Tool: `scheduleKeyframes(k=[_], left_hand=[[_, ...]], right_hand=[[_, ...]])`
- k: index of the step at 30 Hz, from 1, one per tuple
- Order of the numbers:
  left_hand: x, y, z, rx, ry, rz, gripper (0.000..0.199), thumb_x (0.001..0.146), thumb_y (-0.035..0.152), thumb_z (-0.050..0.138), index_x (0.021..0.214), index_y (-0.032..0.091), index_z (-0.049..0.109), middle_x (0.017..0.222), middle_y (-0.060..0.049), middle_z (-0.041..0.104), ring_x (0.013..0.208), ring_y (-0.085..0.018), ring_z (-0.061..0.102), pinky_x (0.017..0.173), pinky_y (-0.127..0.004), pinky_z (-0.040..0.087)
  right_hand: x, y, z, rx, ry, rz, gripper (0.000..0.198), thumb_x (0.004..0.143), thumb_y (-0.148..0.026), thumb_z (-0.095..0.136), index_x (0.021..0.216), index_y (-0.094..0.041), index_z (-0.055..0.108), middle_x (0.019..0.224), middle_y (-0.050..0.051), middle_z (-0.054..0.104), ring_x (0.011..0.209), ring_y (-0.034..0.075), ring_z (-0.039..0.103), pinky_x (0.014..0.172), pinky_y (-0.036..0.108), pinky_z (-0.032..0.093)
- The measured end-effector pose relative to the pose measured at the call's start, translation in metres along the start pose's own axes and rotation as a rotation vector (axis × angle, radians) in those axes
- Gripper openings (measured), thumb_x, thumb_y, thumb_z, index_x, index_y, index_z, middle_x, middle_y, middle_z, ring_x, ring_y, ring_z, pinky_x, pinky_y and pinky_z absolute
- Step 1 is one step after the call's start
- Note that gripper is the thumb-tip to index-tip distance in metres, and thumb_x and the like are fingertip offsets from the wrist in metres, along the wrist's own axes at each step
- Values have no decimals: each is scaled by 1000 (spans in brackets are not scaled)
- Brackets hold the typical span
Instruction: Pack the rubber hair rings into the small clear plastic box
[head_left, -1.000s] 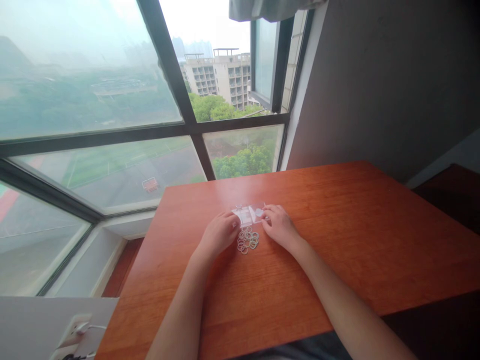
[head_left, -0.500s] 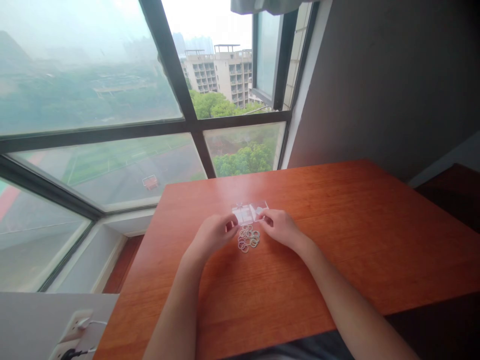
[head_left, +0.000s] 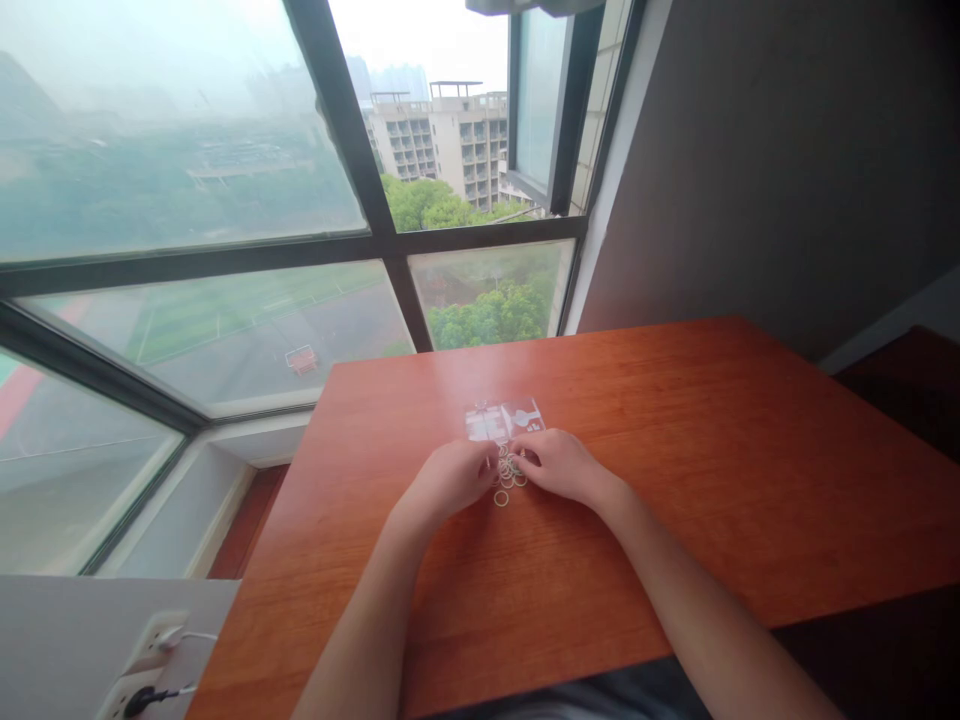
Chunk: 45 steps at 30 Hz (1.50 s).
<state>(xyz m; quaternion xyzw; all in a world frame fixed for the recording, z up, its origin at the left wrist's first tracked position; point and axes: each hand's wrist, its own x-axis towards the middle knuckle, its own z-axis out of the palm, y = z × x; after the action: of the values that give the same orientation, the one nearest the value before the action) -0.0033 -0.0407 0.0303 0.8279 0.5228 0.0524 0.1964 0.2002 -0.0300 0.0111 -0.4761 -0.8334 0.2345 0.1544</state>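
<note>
Thin, pale, round rings [head_left: 507, 474] lie heaped just near of the open, clear plastic box [head_left: 486, 424]. Left hand [head_left: 456, 474] and right hand [head_left: 562, 464] flank them, fingers curled; cannot tell whether either grips one. Rings judged light, flexible; pinch at rim.

Both hands [head_left: 459, 474] at pale rings [head_left: 507, 481], clear case [head_left: 487, 424] beyond, wooden table [head_left: 720, 450]

Out past the dark window frame [head_left: 384, 245], we spot pale buildings [head_left: 444, 150] and green trees [head_left: 491, 318]! Lower left, we've a black plug [head_left: 141, 702] in a wall socket [head_left: 120, 692].
</note>
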Motion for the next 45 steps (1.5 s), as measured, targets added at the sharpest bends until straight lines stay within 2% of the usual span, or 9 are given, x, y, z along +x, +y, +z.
scheduleKeyframes(k=[5,9,15,23,30,45], left_hand=[[2,-2,0,-21,63,31,16,88,27,48,88,22,63,78,-1,69,65,-13,58,58,-21,34],[1,-5,-3,-28,88,36,15,86,25,50,95,24,63,81,0,70,67,-14,59,59,-22,35],[-1,-8,-6,56,134,0,16,86,22,49,92,23,64,84,-2,70,67,-14,58,58,-23,33],[-1,-7,-9,73,109,2,15,85,23,49,83,23,64,74,-1,67,63,-13,56,57,-23,31],[-1,-4,-5,55,55,33,16,85,27,50,81,24,66,75,0,67,62,-13,54,55,-24,28],[2,3,0,101,54,28,19,86,25,48,78,22,65,76,-3,68,62,-14,55,55,-24,29]], right_hand=[[0,4,-2,72,9,-8,14,86,-25,56,87,-23,70,73,-1,68,66,12,56,63,22,35],[0,8,-3,101,24,10,16,86,-25,55,89,-24,71,73,-1,68,65,12,56,62,22,35],[0,11,-5,86,54,29,16,86,-25,56,86,-23,72,72,-1,68,63,11,56,61,22,35],[0,7,-1,95,49,5,17,84,-22,56,90,-24,72,71,-2,68,64,11,56,62,22,36],[1,7,0,77,59,-5,14,83,-21,57,86,-24,70,70,-2,66,63,11,55,61,21,34],[0,7,-2,55,27,-10,15,83,-21,58,89,-23,71,73,0,68,65,12,57,63,22,36]])
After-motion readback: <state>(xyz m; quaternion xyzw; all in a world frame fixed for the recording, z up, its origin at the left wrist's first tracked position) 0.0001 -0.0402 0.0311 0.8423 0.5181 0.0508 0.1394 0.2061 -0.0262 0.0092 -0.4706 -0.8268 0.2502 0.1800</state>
